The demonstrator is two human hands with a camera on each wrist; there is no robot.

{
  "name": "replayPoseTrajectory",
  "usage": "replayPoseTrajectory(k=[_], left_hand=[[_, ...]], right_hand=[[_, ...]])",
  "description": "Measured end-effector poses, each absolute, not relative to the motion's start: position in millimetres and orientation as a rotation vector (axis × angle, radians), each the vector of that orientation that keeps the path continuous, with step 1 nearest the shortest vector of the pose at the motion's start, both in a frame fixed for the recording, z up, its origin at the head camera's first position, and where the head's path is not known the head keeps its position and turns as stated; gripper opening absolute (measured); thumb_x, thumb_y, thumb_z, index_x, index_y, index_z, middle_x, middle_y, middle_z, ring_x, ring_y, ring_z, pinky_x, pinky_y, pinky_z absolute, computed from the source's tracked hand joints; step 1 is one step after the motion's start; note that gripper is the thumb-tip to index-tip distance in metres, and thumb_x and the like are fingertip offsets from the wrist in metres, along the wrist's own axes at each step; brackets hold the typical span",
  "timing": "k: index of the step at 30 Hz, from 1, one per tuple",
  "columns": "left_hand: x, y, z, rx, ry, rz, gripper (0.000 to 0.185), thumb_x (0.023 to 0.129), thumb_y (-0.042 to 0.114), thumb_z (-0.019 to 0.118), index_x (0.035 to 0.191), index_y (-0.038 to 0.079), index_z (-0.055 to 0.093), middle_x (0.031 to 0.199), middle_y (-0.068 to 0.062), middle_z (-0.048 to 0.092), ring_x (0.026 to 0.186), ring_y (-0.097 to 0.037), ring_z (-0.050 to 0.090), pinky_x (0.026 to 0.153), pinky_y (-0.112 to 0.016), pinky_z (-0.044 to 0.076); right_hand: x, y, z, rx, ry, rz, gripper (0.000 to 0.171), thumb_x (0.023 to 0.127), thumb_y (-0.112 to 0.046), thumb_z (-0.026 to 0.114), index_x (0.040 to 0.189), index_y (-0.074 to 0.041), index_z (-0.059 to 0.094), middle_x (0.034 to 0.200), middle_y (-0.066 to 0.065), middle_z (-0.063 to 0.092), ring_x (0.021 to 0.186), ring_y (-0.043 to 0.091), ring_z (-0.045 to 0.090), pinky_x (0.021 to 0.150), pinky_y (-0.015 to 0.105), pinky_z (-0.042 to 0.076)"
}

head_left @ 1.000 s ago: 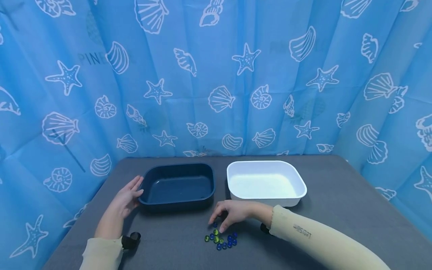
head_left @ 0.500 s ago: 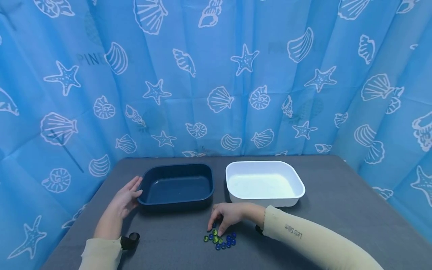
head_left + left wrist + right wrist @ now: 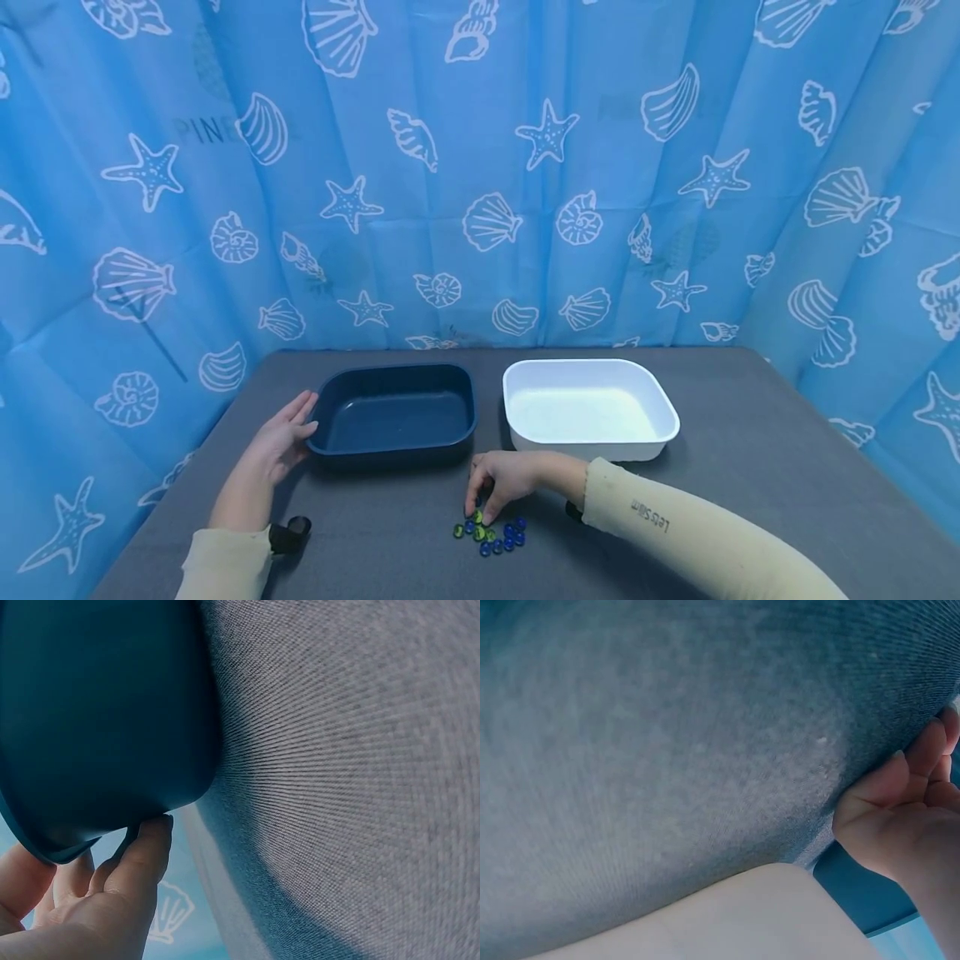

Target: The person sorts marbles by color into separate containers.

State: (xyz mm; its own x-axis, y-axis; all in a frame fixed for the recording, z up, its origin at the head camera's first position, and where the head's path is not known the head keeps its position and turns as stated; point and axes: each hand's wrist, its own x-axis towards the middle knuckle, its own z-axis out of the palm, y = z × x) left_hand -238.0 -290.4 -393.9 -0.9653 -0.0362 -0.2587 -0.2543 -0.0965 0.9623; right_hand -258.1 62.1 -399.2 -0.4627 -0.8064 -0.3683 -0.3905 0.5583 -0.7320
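A small pile of blue and green glass beads lies on the grey table near its front edge. My right hand reaches down onto the pile's far left side, fingers curled and fingertips bunched on a bead. In the right wrist view the right hand shows thumb and fingers drawn together over the cloth. My left hand rests with straight fingers against the left wall of the dark blue tray. The left wrist view shows the left hand's fingertips touching under the blue tray's rim. A white tray sits to the right of the blue one.
Both trays hold nothing that I can see. The grey cloth-covered table is walled on three sides by a blue seashell curtain. A black wrist strap shows at my left sleeve.
My right hand has dropped and drawn its fingers together onto the bead pile. The left hand and both trays have stayed in place.
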Motion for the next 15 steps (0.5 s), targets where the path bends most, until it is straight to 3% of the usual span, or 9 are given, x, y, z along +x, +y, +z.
replayPoseTrajectory(k=[15], left_hand=[[-236.5, -288.0, -393.6, -0.346, 2.02, 2.207, 0.063, 0.104, 0.004, 0.036, 0.156, 0.014, 0.001, 0.16, -0.003, 0.004, 0.146, -0.031, -0.007, 0.11, -0.063, 0.005]], right_hand=[[-266.9, 65.1, -399.0, -0.936, 2.01, -0.801, 0.013, 0.084, 0.0, 0.072, 0.096, -0.004, 0.075, 0.095, -0.004, 0.061, 0.085, 0.007, 0.051, 0.076, 0.023, 0.041]])
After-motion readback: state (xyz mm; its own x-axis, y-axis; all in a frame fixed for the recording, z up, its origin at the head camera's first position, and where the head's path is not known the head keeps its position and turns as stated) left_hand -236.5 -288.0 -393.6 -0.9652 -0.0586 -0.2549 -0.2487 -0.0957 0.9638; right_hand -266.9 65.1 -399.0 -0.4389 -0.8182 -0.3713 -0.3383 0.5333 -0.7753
